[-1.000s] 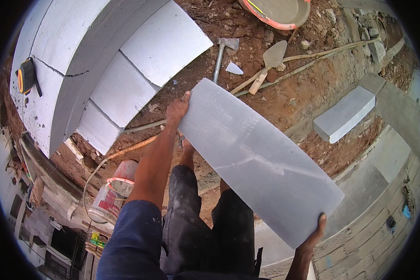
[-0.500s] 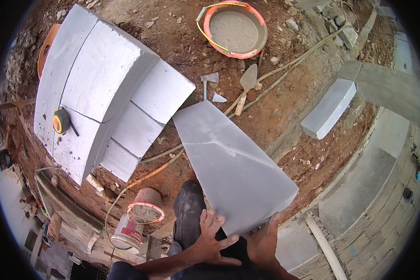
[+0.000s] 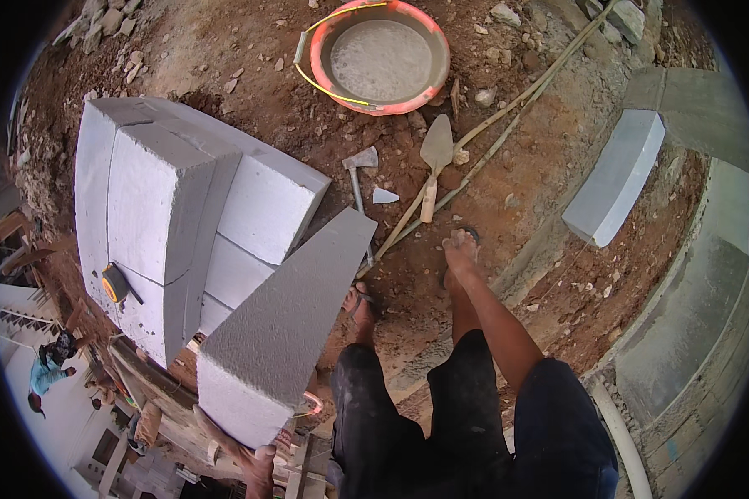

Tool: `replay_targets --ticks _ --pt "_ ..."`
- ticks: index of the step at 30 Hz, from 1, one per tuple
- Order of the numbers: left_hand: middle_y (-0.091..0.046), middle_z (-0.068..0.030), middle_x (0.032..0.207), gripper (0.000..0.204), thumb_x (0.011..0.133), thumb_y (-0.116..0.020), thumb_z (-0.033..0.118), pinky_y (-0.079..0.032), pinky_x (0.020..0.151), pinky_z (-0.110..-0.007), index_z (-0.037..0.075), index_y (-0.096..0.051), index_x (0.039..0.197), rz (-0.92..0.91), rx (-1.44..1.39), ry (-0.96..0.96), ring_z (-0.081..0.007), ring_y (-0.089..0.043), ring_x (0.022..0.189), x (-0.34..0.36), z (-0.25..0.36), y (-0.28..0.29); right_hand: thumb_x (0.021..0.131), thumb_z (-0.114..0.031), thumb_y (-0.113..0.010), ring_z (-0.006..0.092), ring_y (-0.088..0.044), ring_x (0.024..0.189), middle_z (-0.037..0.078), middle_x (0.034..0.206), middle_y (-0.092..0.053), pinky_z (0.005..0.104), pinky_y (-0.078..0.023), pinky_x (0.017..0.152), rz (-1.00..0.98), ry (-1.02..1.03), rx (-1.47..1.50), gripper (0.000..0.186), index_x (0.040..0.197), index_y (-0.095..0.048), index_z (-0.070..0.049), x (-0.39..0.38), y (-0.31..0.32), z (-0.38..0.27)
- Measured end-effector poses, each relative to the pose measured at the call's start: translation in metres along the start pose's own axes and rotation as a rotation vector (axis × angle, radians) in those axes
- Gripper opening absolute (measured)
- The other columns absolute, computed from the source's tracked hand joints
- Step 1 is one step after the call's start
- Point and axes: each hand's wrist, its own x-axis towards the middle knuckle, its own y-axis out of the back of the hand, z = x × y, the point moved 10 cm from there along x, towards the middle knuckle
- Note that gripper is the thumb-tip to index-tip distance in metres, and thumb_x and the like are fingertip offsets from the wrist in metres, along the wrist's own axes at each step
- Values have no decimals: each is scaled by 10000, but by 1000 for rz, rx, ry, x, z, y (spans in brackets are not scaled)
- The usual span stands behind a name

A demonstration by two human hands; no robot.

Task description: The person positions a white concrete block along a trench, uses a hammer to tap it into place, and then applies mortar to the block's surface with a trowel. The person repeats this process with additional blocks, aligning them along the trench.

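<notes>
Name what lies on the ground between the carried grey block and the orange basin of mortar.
In the head view, a hatchet, a trowel and a small grey chip lie on bare soil between the block and basin.

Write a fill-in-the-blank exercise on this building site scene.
1. The left hand supports the grey block from ____.
2. The bucket with the orange rim holds wet grey ____.
3. A trowel lies on the soil beside a small ____.
4. The yellow tape measure rests on the stack of ____ blocks.

Missing words: below; mortar; hammer; white
</notes>
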Motion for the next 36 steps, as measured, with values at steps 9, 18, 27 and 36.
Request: replay_targets --ticks 9,18,27,36 --pt "-200 -247 1500 1317 662 -451 962 -206 1116 -627 72 -94 1564 -21 246 94 -407 -202 1425 -3 -20 49 801 -346 -749 429 -617 1110 274 1171 -625 476 -484 960 -448 -163 440 749 1369 -406 1 118 -32 -112" --pt "-243 -257 1487 1331 677 -448 952 -201 1111 -623 12 -111 1558 -75 220 34 -414 -233 1409 51 41 28 958 -403 -564 490 -642 978 259 1063 -676 543 -494 857 -131 386 202 436 1140 -565 -6 153 210 -148" --pt "-215 -281 1516 1305 695 -538 874 -196 1118 -626 -12 -111 1552 -41 166 -18 -415 -178 1432 32 50 13 897 -288 -591 363 -707 978 238 1043 -711 468 -570 807 -80 742 -520 324 1022 -689 -4 262 244 -377" --pt "-231 -294 1472 1386 610 -626 867 -248 1084 -640 4 -86 1551 -105 296 48 -442 -266 1386 26 34 19 855 -255 -617 135 -488 506 43 718 -556 315 -424 461 -717 196 522 279 933 -618 13 230 171 -308"
